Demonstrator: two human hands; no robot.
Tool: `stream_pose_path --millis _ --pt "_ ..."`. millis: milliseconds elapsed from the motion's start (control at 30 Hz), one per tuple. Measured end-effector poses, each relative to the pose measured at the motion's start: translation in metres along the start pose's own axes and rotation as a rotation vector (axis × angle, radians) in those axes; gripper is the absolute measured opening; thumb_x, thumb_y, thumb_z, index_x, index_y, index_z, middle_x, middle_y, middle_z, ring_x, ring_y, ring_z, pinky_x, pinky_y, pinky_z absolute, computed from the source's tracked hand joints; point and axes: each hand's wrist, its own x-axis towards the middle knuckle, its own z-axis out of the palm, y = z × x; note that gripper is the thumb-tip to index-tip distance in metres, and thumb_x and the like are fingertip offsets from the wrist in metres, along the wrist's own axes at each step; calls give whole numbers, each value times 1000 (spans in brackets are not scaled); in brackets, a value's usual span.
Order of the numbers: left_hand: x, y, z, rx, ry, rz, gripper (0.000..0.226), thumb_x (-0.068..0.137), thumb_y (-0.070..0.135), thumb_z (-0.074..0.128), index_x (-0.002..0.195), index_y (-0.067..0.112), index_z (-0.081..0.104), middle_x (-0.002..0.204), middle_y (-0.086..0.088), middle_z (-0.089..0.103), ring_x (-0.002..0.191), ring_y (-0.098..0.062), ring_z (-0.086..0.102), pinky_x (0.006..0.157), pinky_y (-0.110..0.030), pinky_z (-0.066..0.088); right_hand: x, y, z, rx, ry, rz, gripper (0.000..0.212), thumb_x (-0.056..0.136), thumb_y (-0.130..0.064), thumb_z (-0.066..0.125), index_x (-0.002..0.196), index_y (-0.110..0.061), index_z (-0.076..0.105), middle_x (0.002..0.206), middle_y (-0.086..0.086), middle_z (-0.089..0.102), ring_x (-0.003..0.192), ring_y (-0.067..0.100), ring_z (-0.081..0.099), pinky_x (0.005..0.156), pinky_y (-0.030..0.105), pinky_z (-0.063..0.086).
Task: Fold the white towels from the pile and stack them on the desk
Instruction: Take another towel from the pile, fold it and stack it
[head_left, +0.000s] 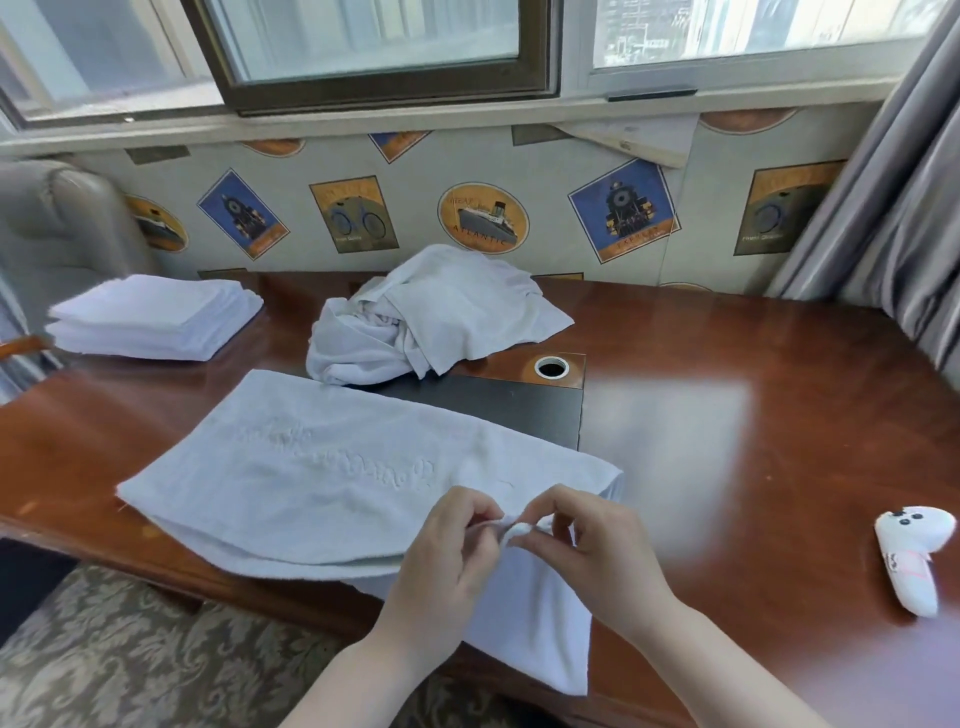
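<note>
At the near edge of the desk (727, 467), both hands had hold of one corner of the white towel (311, 467) being folded. That towel lay spread flat, already doubled by the look of the layered near edge, its long axis running from the desk's left front up toward the right, with one end draped over the front edge and hanging down. The left hand (441, 566) pinched the bunched corner between thumb and forefinger, and the right hand (592, 551) pinched the same corner from the other side, fingertips nearly touching; the remaining fingers of both were curled loosely. Almost all of the cloth stretched away to the left and beyond the fingers, so the next fold probably meant carrying that corner leftward along the long axis, and the left hand sat slightly nearer that side. Behind the towel, toward the desk's far edge, sat the pile (431, 317) of crumpled white towels not yet folded. On the desk's far left corner rested the stack (150, 317) of folded ones. A small white controller (911, 561) lay near the desk's right front, well apart from the hands.
</note>
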Motion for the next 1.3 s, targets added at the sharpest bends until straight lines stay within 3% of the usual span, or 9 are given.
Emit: stream_pose_path --millis 167,300,400,533,700,800,1000,1200,1300 --pt "0 2 -3 -54 -114 -109 17 85 46 63 94 32 59 94 14 61 97 -10 59 84 -16 47 3 8 2 136 57 123 18 75 -29 82 76 -33 64 56 -12 53 51 9 44 50 14 30" --pt "19 2 -8 220 -162 -117 4 88 29 69 90 25 69 84 14 64 85 -6 58 80 -31 49 -3 19 7 205 69 217 16 77 -23 80 77 -33 66 75 -14 67 63 7 58 56 13 40" --pt "33 3 -9 304 -58 -133 5 87 25 70 90 21 72 82 15 63 73 -3 51 76 -31 44 -31 46 18 144 145 507 18 78 -22 78 80 -30 63 83 -15 68 70 6 60 65 19 47" --pt "40 10 -2 177 149 -182 3 89 24 68 87 22 69 85 12 64 61 -9 50 64 -29 46 -79 75 38 53 -291 875 38 67 -40 81 91 -22 58 83 -8 65 76 6 62 73 25 47" --pt "41 13 13 33 278 -212 5 89 24 69 85 23 67 79 12 62 57 -12 53 56 -18 39 -98 77 46 86 -397 890 56 57 -33 82 100 -24 47 75 -5 66 64 4 61 62 20 46" --pt "41 13 17 -33 299 -207 6 88 23 69 82 25 67 76 12 62 57 -17 55 55 -18 40 -99 73 41 147 -373 807 32 53 -28 81 75 -25 58 61 -11 61 53 -3 51 56 16 38" --pt "36 5 18 -13 149 -184 8 87 24 71 81 28 68 72 14 62 53 -6 47 53 -13 37 -83 46 31 120 -354 346 31 70 -28 77 69 -39 48 92 -17 53 95 1 50 83 18 40" --pt "14 -12 21 -116 -24 -356 5 85 23 75 81 26 71 65 5 67 62 -22 63 68 -43 55 -67 10 30 363 -184 314 26 77 -20 78 73 -24 53 66 -12 46 61 4 37 59 18 30" --pt "8 -14 19 -154 -72 -353 5 81 32 75 78 29 72 58 9 63 55 -8 57 60 -29 50 -62 7 31 518 -121 383 25 80 -16 78 70 -12 56 62 -8 38 61 7 31 59 22 25"
